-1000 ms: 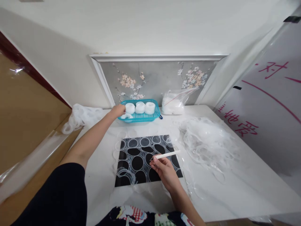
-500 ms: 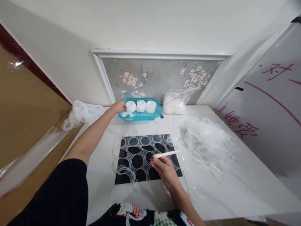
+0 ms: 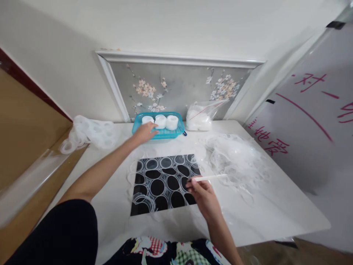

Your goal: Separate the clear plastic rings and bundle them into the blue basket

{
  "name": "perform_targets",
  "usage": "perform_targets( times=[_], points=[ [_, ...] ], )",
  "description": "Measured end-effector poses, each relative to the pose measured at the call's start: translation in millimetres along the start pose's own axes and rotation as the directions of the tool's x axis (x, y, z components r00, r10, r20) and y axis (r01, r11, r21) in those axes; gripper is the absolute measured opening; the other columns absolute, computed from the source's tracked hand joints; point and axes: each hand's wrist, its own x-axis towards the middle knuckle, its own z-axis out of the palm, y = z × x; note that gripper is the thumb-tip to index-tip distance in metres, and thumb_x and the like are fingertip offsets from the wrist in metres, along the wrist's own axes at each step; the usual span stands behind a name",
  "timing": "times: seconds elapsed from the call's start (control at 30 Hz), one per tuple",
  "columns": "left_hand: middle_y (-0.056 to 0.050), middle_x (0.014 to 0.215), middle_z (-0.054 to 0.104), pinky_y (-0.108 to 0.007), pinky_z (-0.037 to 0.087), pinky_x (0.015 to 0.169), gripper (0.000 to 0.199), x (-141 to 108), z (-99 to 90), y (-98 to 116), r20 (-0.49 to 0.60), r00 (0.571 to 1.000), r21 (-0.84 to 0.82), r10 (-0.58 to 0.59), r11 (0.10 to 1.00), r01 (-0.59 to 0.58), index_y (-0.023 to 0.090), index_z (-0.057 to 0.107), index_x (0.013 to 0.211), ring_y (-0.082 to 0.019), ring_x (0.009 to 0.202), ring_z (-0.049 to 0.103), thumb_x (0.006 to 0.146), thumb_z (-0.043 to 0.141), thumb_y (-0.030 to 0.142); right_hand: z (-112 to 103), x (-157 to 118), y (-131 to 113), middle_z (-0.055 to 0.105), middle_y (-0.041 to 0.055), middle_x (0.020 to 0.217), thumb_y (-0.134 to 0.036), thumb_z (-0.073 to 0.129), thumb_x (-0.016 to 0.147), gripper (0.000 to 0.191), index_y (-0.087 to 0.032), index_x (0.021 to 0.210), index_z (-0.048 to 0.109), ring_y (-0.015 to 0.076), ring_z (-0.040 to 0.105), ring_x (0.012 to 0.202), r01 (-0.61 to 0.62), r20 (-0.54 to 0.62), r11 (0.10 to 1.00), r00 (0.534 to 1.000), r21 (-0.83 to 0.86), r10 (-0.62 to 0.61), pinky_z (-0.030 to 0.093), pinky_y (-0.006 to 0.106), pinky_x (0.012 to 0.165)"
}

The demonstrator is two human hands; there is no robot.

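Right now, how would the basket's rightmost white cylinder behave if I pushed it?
The rightmost white cylinder could roll if toppled, since its side looks rounded. Its open centre hints it may be light for its size. Pushed left, it would probably bump the middle cylinder, standing close beside it.

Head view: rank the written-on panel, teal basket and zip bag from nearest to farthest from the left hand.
1. Teal basket: the left hand reaches over its front-left part.
2. Zip bag: just right of the basket.
3. Written-on panel: at the picture's far right.
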Motion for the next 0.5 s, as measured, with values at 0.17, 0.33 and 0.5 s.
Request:
perform_targets(
  times=[0.17,0.33,0.5],
  points=[
    [0.005,0.114,0.072,-0.028,0.051,0.093,0.038,-85.9,78.6,133.1,0.182,0.825,-0.209,0.535,0.841,-0.499,0.04,0.069,0.113,-0.02,0.106,0.067,0.08,0.069,0.059,-61.9,-20.0,-31.9,0.071,0.0025,0.082,-0.045,0.09,0.057,0.033,-0.022,0.075,0.073,0.0193,0.064,0.08,0.321,-0.346,0.934,0.868,-0.159,-0.357,0.049,0.031,0.073],
    [0.008,0.114,0.071,-0.028,0.053,0.083,0.034,-89.4,127.9,198.3,0.114,0.655,-0.33,0.747,0.65,-0.684,0.045,0.067,0.105,-0.017,0.1,0.068,0.072,0.075,0.041,-100.1,-51.3,-26.2,0.073,0.0053,0.092,-0.047,0.088,0.059,0.031,-0.022,0.073,0.075,0.0234,0.066,0.091,0.342,-0.391,0.902,0.817,-0.265,-0.424,0.05,0.036,0.08],
    [0.004,0.058,0.064,-0.031,0.048,0.059,0.018,-57.3,108.2,204.8,0.35,0.602,-0.358,0.718,0.697,-0.622,0.03,0.058,0.063,-0.019,0.063,0.064,0.071,0.074,0.028,-97.4,-75.7,-3.3,0.073,0.0103,0.117,-0.052,0.086,0.06,0.039,-0.022,0.083,0.078,0.0306,0.063,0.111,0.242,-0.477,0.936,0.811,-0.254,-0.339,0.049,0.043,0.093]
  ],
)
